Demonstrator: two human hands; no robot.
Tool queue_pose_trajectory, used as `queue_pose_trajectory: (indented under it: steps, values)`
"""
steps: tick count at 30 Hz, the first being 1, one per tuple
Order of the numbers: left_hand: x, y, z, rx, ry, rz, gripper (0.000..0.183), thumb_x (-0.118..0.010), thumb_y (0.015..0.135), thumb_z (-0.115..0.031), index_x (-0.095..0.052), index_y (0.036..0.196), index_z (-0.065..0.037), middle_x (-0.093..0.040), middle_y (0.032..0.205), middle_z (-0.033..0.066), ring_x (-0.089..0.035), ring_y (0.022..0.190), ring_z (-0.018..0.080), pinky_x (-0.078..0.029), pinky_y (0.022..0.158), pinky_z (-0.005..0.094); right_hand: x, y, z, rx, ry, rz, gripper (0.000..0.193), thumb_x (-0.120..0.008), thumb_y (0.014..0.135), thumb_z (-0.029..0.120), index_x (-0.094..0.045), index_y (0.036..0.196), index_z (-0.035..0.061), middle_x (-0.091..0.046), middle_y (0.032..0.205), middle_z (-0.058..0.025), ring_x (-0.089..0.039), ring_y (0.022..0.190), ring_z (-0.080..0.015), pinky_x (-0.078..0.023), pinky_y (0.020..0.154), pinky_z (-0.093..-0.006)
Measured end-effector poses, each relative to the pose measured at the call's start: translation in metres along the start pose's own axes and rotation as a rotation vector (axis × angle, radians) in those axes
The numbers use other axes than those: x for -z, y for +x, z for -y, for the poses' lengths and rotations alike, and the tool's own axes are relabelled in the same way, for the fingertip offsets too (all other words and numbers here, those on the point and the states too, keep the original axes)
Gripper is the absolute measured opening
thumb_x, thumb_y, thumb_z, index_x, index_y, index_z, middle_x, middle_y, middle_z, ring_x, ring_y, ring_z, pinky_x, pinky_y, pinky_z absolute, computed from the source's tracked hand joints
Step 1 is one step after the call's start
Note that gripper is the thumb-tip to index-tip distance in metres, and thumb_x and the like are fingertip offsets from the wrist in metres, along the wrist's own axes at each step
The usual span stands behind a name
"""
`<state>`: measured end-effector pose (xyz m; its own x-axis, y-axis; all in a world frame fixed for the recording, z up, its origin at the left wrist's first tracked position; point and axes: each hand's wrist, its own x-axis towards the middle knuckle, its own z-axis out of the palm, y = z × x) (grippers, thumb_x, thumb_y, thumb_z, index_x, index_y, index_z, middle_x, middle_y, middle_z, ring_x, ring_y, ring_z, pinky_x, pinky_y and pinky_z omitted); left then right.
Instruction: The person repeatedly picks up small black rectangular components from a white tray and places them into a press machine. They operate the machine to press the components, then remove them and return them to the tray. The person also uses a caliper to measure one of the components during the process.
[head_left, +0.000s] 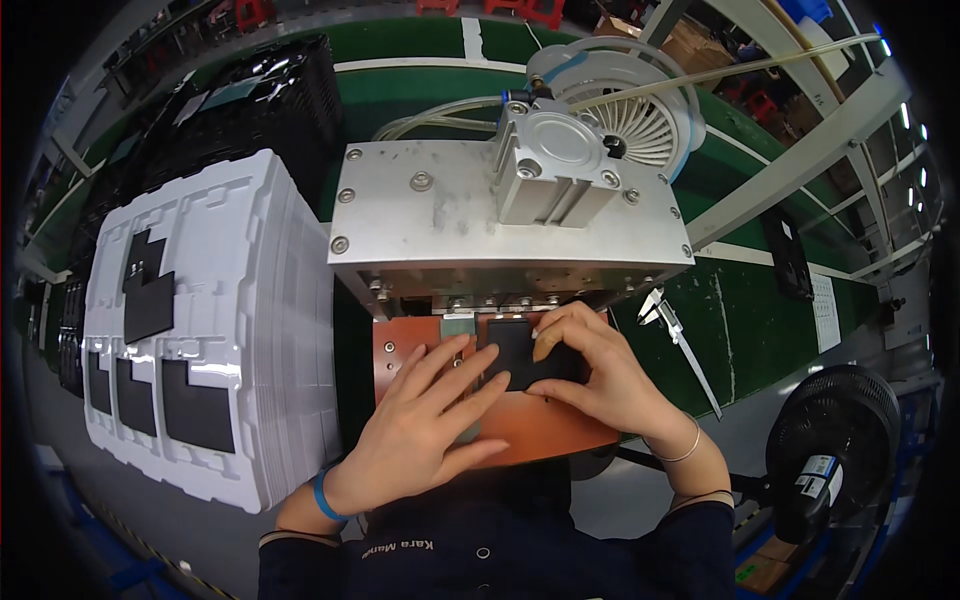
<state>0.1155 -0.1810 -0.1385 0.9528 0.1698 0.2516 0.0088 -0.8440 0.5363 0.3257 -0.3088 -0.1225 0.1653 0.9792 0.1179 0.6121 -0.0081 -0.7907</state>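
Observation:
On the orange base plate (535, 425) of a metal press (430, 215) lies a flat black rectangular piece (510, 350). My right hand (605, 375) bends its thumb and fingers round the right side of this piece; a tan cover shows on one fingertip. My left hand (420, 425) has its fingers stretched out and spread, the tips over the plate and at the piece's left edge. A greenish strip (458, 326) sits beside the black piece, partly under my left fingers. The press's lower edge is just beyond my fingertips.
White stacked trays (190, 240) with black cut pieces (198, 407) stand at left, black trays (270, 110) behind. A caliper (680, 345) lies on the green table at right. A black fan (835, 430) stands at lower right, a white fan (650, 125) behind the press.

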Motion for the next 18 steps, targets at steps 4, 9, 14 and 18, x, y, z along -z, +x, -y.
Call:
queue_pose_trajectory:
  steps: [4, 9, 14, 18]
  values:
    - [-0.002, -0.009, -0.005, 0.032, -0.222, -0.298, 0.053, -0.075, 0.084, -0.02, -0.057, 0.131, -0.003, -0.06, 0.124, 0.018, -0.06, 0.111, 0.0318, -0.051, 0.09, 0.0408, 0.006, -0.011, -0.001, -0.302, 0.472, 0.009, 0.029, -0.077, 0.074, -0.006, -0.056, 0.093, 0.0022, -0.059, 0.1, -0.0055, -0.061, 0.099, -0.0175, -0.05, 0.086, -0.029]
    - [0.007, -0.036, -0.032, 0.21, -0.784, -0.445, 0.046, -0.073, 0.085, -0.009, -0.06, 0.127, 0.003, -0.07, 0.097, 0.0177, -0.066, 0.076, 0.017, -0.053, 0.065, 0.0267, -0.017, -0.019, 0.063, -0.172, 0.577, 0.03, 0.032, -0.076, 0.074, -0.013, -0.052, 0.09, 0.0014, -0.059, 0.1, -0.0106, -0.062, 0.095, -0.0135, -0.056, 0.084, -0.0303]
    - [0.082, -0.111, -0.051, 0.17, -0.234, -0.659, 0.04, -0.078, 0.08, -0.006, -0.066, 0.117, 0.001, -0.071, 0.093, 0.014, -0.07, 0.077, 0.0177, -0.055, 0.066, 0.0263, -0.033, 0.019, 0.1, 0.085, 0.877, 0.146, 0.041, -0.071, 0.082, -0.002, -0.051, 0.118, -0.0039, -0.06, 0.114, -0.0142, -0.065, 0.099, -0.0195, -0.058, 0.081, -0.0325]
    - [0.194, -0.121, 0.004, 0.357, 0.1, -1.199, 0.045, -0.067, 0.09, -0.007, -0.055, 0.133, 0.003, -0.068, 0.101, 0.0053, -0.06, 0.082, 0.0062, -0.052, 0.066, 0.0229, -0.074, 0.1, 0.133, 0.492, 0.245, -0.033, 0.036, -0.076, 0.083, 0.02, -0.063, 0.11, -0.0004, -0.065, 0.104, -0.0118, -0.064, 0.097, -0.0228, -0.05, 0.081, -0.0334]
